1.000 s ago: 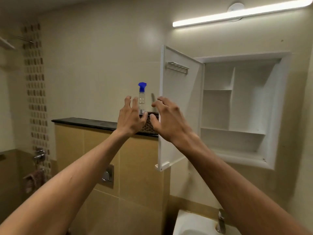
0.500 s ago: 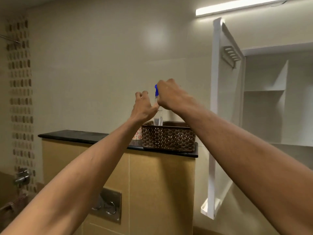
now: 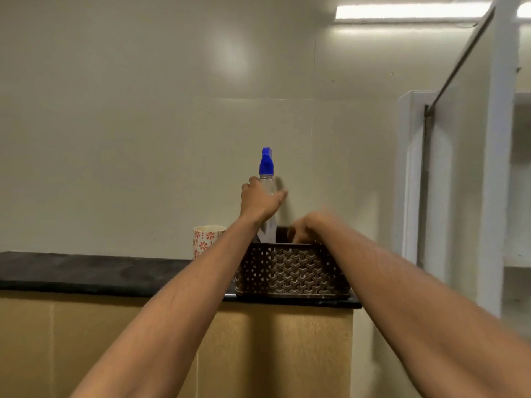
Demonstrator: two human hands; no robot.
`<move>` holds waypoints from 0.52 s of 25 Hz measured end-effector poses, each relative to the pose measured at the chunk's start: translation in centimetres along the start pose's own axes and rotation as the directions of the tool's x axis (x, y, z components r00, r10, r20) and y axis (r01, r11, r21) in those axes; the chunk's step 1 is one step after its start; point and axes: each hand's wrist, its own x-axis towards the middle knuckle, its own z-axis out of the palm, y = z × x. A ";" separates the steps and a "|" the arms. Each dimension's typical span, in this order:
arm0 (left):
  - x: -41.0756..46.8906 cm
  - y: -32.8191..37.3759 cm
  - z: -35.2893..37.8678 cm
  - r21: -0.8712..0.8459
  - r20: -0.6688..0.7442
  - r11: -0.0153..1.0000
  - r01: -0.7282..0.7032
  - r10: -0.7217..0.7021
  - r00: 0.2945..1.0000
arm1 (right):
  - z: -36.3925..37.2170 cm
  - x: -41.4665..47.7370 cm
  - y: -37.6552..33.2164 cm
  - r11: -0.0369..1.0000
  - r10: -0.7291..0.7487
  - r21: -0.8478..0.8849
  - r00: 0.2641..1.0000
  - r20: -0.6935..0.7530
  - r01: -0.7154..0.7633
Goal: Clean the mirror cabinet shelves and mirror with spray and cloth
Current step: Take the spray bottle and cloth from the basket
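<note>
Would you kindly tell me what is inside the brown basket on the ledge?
The spray bottle stands in it, held by the left hand. The blurred right hand dips in too. The wall of the basket hides whatever lies lower.

One bottle (image 3: 266, 165), one basket (image 3: 291, 272), one cup (image 3: 205, 239)

Head camera only, looking straight ahead at the wall behind the basket (image 3: 290, 271). Near it, roughly level with its rim.
</note>
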 end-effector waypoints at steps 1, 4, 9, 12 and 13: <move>0.6 -0.7 0.6 -0.026 -0.006 1.000 -0.002 0.002 1.000 | 0.4 0.8 0.1 1.000 0.014 -0.021 0.997 0.073 -0.012; 1.7 -2.0 1.3 -0.185 -0.006 0.982 -0.028 0.027 1.000 | 1.2 1.4 -0.3 0.996 0.077 -0.038 0.997 0.022 -0.076; 1.8 -1.3 1.1 -0.298 -0.016 0.952 -0.068 0.067 0.998 | 1.3 1.7 -0.3 0.995 0.012 -0.095 0.999 -0.035 -0.015; 1.4 -0.1 0.4 -0.319 -0.083 0.941 -0.112 0.090 0.992 | 1.1 1.1 0.3 0.999 -0.002 0.051 0.999 -0.036 0.004; 1.4 0.8 -0.1 -0.315 -0.111 0.939 -0.140 0.110 0.988 | 0.1 0.4 0.7 0.994 -0.011 0.104 0.989 -0.146 0.026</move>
